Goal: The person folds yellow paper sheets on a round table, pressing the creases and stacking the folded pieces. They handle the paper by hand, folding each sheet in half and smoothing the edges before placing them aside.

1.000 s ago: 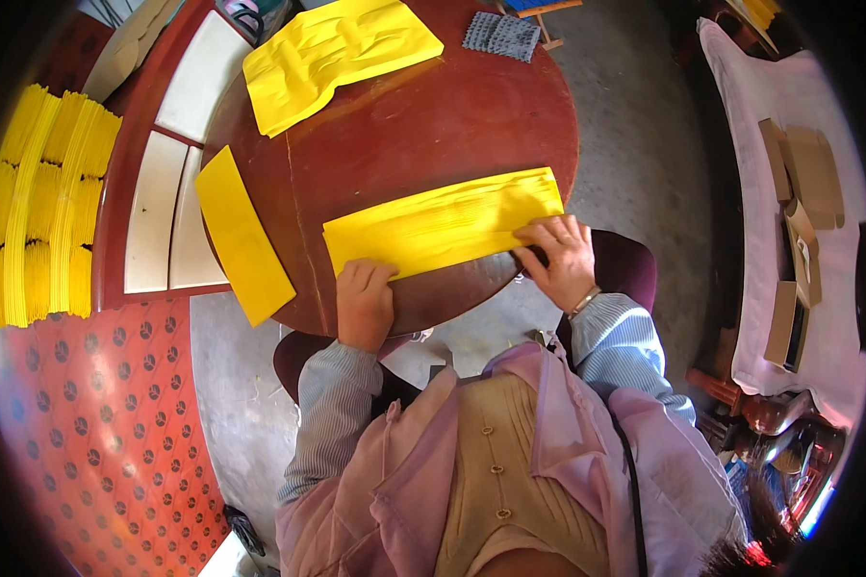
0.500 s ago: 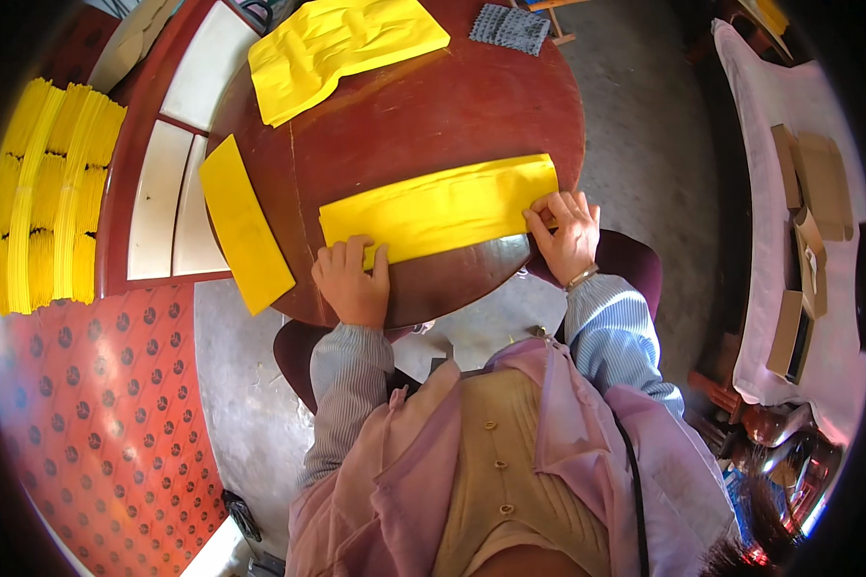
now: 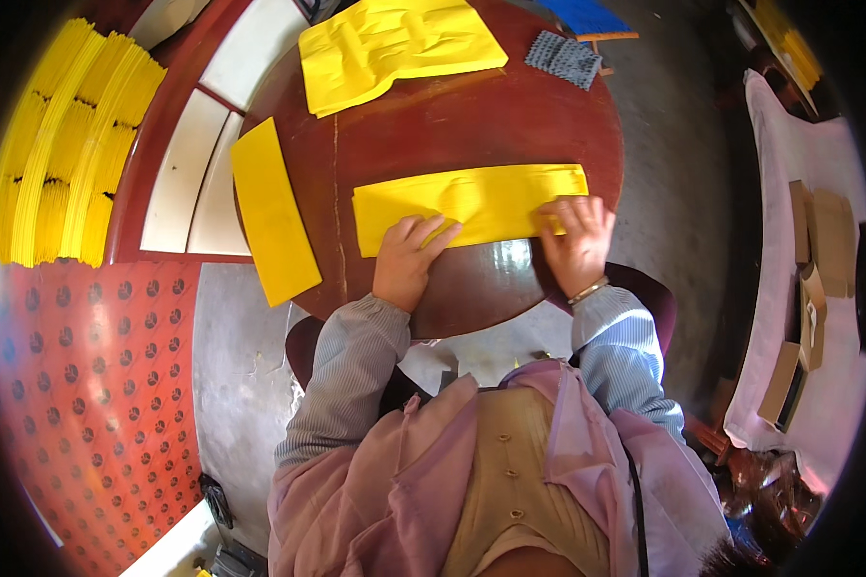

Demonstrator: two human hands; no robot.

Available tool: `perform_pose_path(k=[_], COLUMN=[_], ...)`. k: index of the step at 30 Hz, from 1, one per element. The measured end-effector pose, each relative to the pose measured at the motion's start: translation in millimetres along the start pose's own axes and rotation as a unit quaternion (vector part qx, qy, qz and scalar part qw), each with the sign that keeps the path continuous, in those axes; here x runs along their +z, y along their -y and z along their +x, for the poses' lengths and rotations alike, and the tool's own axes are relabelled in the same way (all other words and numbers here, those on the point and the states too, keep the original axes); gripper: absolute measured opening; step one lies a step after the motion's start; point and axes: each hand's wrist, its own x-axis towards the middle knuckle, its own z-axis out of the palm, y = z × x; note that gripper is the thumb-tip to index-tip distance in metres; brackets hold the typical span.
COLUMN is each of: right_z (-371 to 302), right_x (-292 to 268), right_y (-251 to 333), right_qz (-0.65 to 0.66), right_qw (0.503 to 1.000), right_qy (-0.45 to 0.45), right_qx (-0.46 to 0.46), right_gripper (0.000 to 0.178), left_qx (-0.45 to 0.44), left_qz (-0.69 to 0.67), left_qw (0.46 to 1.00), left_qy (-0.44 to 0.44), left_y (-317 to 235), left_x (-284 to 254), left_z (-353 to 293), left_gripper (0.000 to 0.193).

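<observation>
A long yellow folded sheet [image 3: 481, 197] lies crosswise on the round dark red table [image 3: 433, 125], with slight wrinkles along its top. Whether it is paper or cloth I cannot tell. On its near edge, left of the middle, rest the fingertips of my left hand [image 3: 406, 264], thumb apart from the fingers. My right hand [image 3: 579, 248] lies over the sheet's right end, its fingers spread and pressing down. A second folded yellow strip [image 3: 274, 212] lies slantwise at the table's left edge. Larger creased yellow sheets [image 3: 394, 53] lie at the far side.
Grey bumpy material [image 3: 563, 60] sits at the table's far right, near a blue-topped stool [image 3: 587, 17]. Tall stacks of yellow folded pieces [image 3: 67, 144] stand left, by a white-panelled red cabinet [image 3: 188, 173]. Cardboard boxes [image 3: 813, 288] lie on a pink-covered table [image 3: 770, 365] at right.
My left hand has slid inward along the near edge, away from the sheet's left corner. My right hand has gone from pinching the right end to lying over it. The view has shifted.
</observation>
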Motion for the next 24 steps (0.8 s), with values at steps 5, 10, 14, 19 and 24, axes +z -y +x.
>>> perform_pose_path(k=[5,10,14,19,24], right_z=[13.5,-7.2,-23.6,-31.6,-26.9], right_x=[35.1,17.8,-1.1,-12.1,-6.4], right_y=[64.0,38.2,9.2,-6.7,-17.6], right_qz=[0.136,0.104,0.046,0.014,0.007], right_qw=[0.981,0.989,0.994,0.996,0.997], right_qy=[0.085,0.085,0.096,0.080,0.037], right_qx=[-0.111,-0.059,-0.027,0.038,0.073], right_gripper=[0.024,0.021,0.020,0.014,0.009], left_qx=[-0.016,-0.105,-0.147,-0.173,-0.172], left_qz=[0.020,0.036,0.035,0.014,0.074], left_qw=[1.000,0.993,0.988,0.984,0.978], left_qy=[-0.006,-0.036,-0.038,-0.043,-0.089], left_y=[-5.5,-9.9,-11.1,-14.3,-14.6], left_x=[-2.6,-18.1,-31.5,-36.1,-25.9], left_z=[-4.8,-27.6,-35.9,-23.7,-10.1], left_gripper=[0.048,0.040,0.033,0.017,0.018])
